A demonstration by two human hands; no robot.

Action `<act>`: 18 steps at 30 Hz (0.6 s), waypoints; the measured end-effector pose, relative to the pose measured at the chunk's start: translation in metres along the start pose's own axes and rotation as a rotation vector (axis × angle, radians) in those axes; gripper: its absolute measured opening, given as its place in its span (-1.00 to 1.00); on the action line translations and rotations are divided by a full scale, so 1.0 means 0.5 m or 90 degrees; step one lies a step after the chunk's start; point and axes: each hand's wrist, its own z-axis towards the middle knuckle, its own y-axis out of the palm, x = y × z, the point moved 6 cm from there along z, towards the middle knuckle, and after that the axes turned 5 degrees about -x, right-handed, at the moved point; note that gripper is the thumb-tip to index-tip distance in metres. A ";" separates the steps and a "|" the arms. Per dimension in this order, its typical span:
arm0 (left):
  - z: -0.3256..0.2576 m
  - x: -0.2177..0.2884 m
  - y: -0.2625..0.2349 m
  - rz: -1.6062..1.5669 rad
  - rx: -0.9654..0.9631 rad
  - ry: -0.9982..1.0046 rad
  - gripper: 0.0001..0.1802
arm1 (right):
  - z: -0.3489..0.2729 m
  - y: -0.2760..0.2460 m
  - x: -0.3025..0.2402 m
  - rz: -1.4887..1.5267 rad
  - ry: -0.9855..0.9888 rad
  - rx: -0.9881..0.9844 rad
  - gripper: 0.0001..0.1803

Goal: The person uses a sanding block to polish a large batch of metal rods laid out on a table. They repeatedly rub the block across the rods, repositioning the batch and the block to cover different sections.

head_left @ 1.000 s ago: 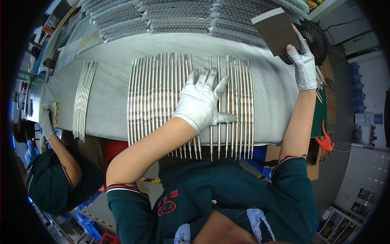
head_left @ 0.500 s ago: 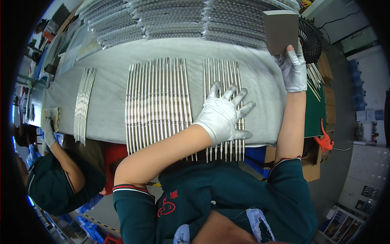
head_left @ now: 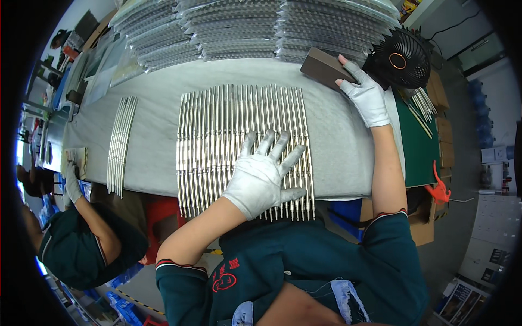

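Observation:
Many slim metal rods [head_left: 209, 117] lie side by side in one wide row on the pale cloth, pointing away from me. My left hand [head_left: 258, 179], in a white glove with greyed fingertips, rests flat across the right part of that row, fingers spread. At the far right, my right hand [head_left: 363, 89] grips the end of a dark brown rectangular block [head_left: 324, 68]. Its thumb and a fingertip are bare of the glove. Whether the block touches the cloth, I cannot tell.
Stacked plastic-wrapped trays [head_left: 234, 32] line the table's back. A black fan [head_left: 402, 58] stands beside my right hand, near loose rods [head_left: 423, 106] on a green surface. Further left lie more rods [head_left: 120, 144]; a co-worker's gloved hand [head_left: 72, 182] is beyond them.
My left hand has moved left, and the right group of rods now adjoins the larger group. My right hand has brought the block left and lower, turning it.

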 end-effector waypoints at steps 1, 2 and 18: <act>-0.011 0.003 0.001 -0.006 0.000 -0.002 0.00 | 0.002 0.002 0.001 -0.038 0.010 -0.016 -0.38; -0.023 0.006 0.003 -0.013 0.001 -0.003 0.01 | 0.003 0.004 0.002 -0.075 0.019 -0.032 -0.36; -0.104 0.040 0.016 -0.058 0.030 0.035 0.02 | 0.001 -0.002 0.001 -0.127 0.084 0.016 -0.40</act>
